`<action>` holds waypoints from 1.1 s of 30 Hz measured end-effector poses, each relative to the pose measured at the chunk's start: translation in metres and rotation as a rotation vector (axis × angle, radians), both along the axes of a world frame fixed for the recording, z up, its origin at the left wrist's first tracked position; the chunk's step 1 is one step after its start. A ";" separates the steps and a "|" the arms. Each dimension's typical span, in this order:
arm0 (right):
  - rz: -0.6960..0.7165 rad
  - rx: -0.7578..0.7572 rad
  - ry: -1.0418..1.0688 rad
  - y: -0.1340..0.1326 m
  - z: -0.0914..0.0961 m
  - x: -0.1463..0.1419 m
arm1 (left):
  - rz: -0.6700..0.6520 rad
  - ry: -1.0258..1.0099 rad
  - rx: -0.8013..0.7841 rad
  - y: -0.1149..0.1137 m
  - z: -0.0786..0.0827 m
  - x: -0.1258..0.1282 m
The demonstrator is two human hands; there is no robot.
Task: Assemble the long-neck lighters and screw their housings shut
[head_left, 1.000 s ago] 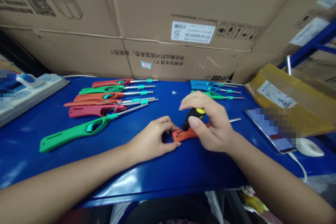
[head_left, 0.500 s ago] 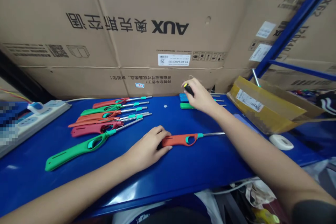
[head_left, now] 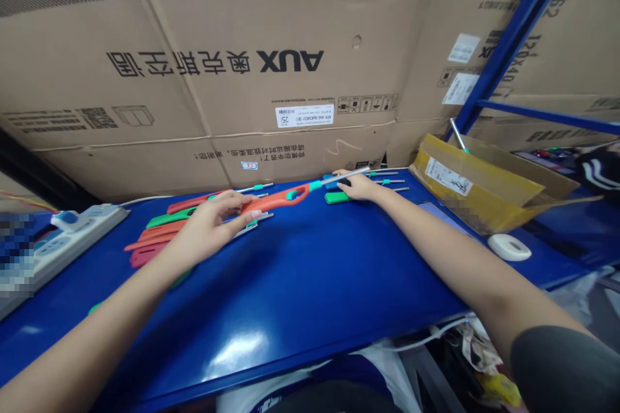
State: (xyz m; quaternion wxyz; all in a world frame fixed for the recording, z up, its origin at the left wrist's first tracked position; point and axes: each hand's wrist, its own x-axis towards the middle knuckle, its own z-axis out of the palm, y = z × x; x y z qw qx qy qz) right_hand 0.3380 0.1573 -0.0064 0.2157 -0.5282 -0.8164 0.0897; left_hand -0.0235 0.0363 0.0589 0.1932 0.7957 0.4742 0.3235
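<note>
You've got the near blue table (head_left: pixel 310 284) wide open between your arms, but the lighter pile (head_left: pixel 157 232) and power strip (head_left: pixel 62 232) crowd the left, the yellow carton (head_left: pixel 479 193) blocks the right, cardboard boxes (head_left: pixel 217 77) wall off the back, and the orange lighter (head_left: pixel 281 199) in your left hand (head_left: pixel 213 226) spans the far strip.

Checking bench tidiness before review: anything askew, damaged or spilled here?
Nothing spilled or visibly damaged. The lighters at the left lie fanned and overlapping, not in line; the left hand holds an orange lighter tilted over them.
</note>
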 end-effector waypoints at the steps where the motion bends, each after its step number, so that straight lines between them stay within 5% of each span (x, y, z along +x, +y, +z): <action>1: -0.001 0.001 0.005 -0.003 -0.001 0.000 | 0.030 -0.016 -0.042 0.004 0.002 0.001; 7: 0.040 0.020 0.038 -0.034 -0.003 -0.002 | 0.068 0.098 -0.043 0.040 -0.001 0.039; 13: 0.094 0.028 0.049 -0.055 -0.004 -0.003 | 0.028 0.239 -0.013 0.094 -0.010 0.108; 20: 0.099 0.021 0.059 -0.059 -0.011 0.003 | 0.002 0.346 -0.029 0.129 -0.031 0.178; 26: 0.108 0.012 0.039 -0.055 -0.015 0.006 | 0.039 0.421 -0.049 0.154 -0.049 0.193; 33: 0.122 0.016 0.045 -0.055 -0.016 0.006 | 0.047 0.484 -0.037 0.155 -0.053 0.191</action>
